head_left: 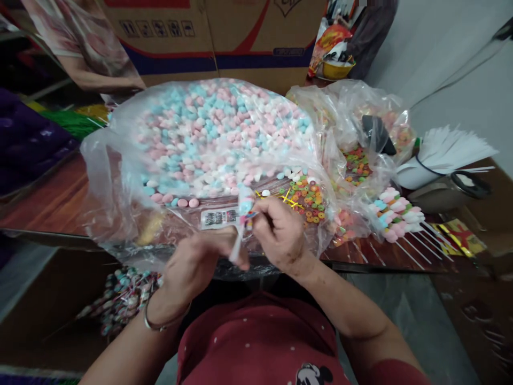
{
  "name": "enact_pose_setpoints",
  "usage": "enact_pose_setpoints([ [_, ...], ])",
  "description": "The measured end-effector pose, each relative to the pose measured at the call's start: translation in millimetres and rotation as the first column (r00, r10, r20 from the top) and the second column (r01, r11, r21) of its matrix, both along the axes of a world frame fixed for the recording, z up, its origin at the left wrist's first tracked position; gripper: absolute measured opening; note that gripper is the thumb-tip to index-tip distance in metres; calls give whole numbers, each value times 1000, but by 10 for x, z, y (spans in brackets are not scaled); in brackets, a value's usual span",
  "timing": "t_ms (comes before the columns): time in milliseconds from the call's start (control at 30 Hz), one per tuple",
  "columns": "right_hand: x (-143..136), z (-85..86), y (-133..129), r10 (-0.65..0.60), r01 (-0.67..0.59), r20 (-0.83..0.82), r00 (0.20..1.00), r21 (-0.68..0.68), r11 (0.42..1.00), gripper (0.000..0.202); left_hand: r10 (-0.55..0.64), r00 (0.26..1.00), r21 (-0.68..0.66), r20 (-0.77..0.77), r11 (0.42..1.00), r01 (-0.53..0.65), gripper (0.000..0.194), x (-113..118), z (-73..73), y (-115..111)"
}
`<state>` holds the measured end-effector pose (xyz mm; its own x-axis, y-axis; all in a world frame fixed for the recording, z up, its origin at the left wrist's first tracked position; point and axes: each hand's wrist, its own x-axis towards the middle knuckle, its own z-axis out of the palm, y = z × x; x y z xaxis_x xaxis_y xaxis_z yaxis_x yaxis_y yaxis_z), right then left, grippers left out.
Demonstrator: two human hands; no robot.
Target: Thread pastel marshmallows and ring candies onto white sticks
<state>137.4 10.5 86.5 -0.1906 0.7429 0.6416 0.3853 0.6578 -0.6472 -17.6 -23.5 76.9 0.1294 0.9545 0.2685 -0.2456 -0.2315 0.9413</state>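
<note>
Plastic-wrapped candy [246, 199] is pinched in the right hand [281, 233], I cannot tell whether the blurred left hand [195, 259] grips, and pastel sweets [224, 128] lie beyond.

- Large bag [100, 171]: thin clear plastic — crinkled, glossy.
- Candies [222, 133]: smooth, with a soft matt look.
- Table [52, 192]: reddish-brown wood with a glossy finish.
- Big box [160, 40]: printed cardboard, flat and smooth.
- Bracelet [154, 324]: shiny metal, smooth.
- Shirt [260, 342]: cloth — matt.
</note>
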Motion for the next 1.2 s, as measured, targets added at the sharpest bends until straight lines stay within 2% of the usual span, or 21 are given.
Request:
enact_pose_setpoints([
  [67,-56,4,-42,79,-80,35,996,30,996,16,98,995,-174,10,980,-95,52,37,-16,-26],
  [133,-105,-31,-79,121,-123,58,991,19,992,17,170,984,-216,48,964,-156,57,60,-25,-47],
  [200,-132,-91,-90,150,-149,67,986,-25,989,17,168,982,-120,84,980,-157,60,34,-17,-79],
  [267,-138,-150,-72,189,-184,85,978,-59,981,17,146,988,61,40,987,-149,56,-44,-9,-124],
  [367,-136,-196,-28,182,-175,58,982,-106,979,19,169,961,320,-217,943,-94,53,-195,-52,-194],
  [467,-154,-182,-21,97,-97,-8,995,-120,988,18,320,840,460,-437,883,-96,41,-295,-161,-253],
  [500,-168,-173,-30,82,-82,-6,997,-107,991,18,353,806,449,-475,885,-123,40,-308,-201,-269],
  [533,-187,-166,-43,80,-79,7,997,-83,993,18,352,800,381,-487,909,-168,41,-310,-237,-281],
  [600,-239,-171,-74,107,-106,60,992,-15,994,19,298,854,122,-426,954,-273,49,-288,-290,-294],
  [667,-309,-207,-108,162,-169,135,977,42,985,21,272,915,-136,-297,937,-322,60,-247,-307,-297],
  [733,-393,-265,-152,244,-256,200,949,35,966,21,301,935,-256,-186,904,-342,59,-205,-290,-306],
  [833,-523,-356,-242,381,-359,136,914,-164,919,16,409,912,-386,-4,841,-379,38,-146,-242,-353],
  [900,-590,-394,-306,445,-415,2,896,-354,838,15,515,852,-423,97,796,-433,37,-107,-221,-392],
  [967,-618,-409,-336,500,-455,-39,865,-482,749,16,597,790,-363,142,773,-519,33,-84,-214,-421],
  [1000,-612,-410,-323,534,-458,6,846,-506,731,17,618,771,-310,153,771,-557,30,-89,-211,-433],
  [1033,-590,-409,-285,556,-445,86,826,-504,740,18,633,758,-247,156,768,-591,26,-109,-207,-444],
  [1100,-503,-409,-126,517,-366,311,797,-432,824,19,658,744,-148,113,752,-642,21,-212,-195,-475],
  [1167,-382,-425,122,319,-186,528,787,-289,939,17,720,693,-105,-26,688,-718,22,-409,-185,-532],
  [1200,-320,-445,261,194,-83,650,735,-198,977,15,750,651,-89,-120,645,-759,22,-539,-184,-572],
])
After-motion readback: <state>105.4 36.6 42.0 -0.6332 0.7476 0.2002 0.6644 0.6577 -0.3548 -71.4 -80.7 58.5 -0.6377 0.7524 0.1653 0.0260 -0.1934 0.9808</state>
